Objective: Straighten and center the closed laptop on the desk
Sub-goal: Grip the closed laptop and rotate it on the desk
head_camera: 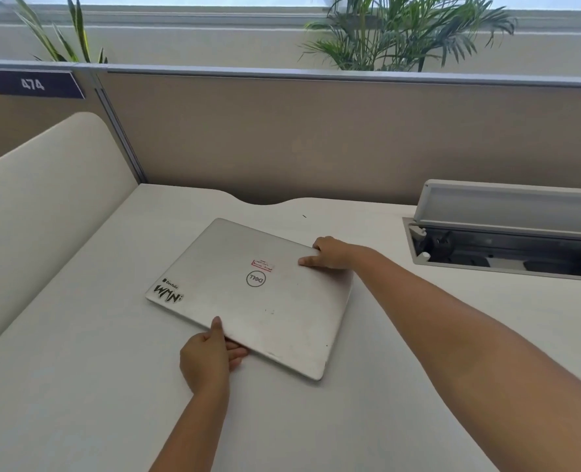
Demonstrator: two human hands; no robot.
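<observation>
Head view, items by size:
- tabletop [401,403]: carrying the closed laptop [248,301], lying skewed.
- right hand [330,254]: gripping the laptop's far corner.
- left hand [205,357]: clasping its near edge, thumb on top, fingers underneath.

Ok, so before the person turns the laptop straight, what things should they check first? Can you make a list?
1. Lid shut: ok. The laptop is closed flat.
2. Both hands holding: ok. The left hand grips the near edge and the right hand holds the far right corner.
3. Laptop straight: not ok. It lies skewed to the desk edges.
4. Room to turn: ok. The desk around the laptop looks bare.
5. Open cable box on the right: ok. It sits apart from the laptop.
6. Anything under the laptop: cannot tell.
</observation>
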